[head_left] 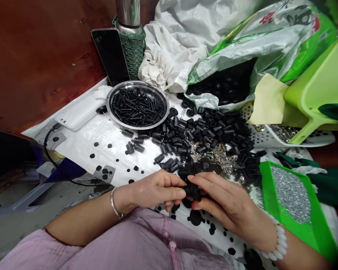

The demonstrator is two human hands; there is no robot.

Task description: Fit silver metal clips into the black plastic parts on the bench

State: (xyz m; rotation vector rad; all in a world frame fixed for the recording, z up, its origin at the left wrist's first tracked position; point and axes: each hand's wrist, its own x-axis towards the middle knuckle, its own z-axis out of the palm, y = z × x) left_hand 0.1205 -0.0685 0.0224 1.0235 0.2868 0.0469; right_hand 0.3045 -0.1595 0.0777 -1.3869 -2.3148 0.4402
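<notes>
My left hand (157, 189) and my right hand (222, 200) meet at the near edge of the table, both pinched on a small black plastic part (193, 191) held between their fingertips. Just beyond them lies a heap of black plastic sleeves (202, 135) mixed with small silver metal pieces (225, 157). A round steel dish (138, 105) filled with black ribbed parts stands further back on the left. On my left wrist is a silver bangle, on my right a white bead bracelet.
A green tray (273, 198) of tiny silver pieces sits at the right. Behind are a plastic bag of black parts (228, 84), a green scoop (318, 86), a white perforated basket (270, 137), a phone (111, 56), a flask (131, 33) and a white power bank (79, 112).
</notes>
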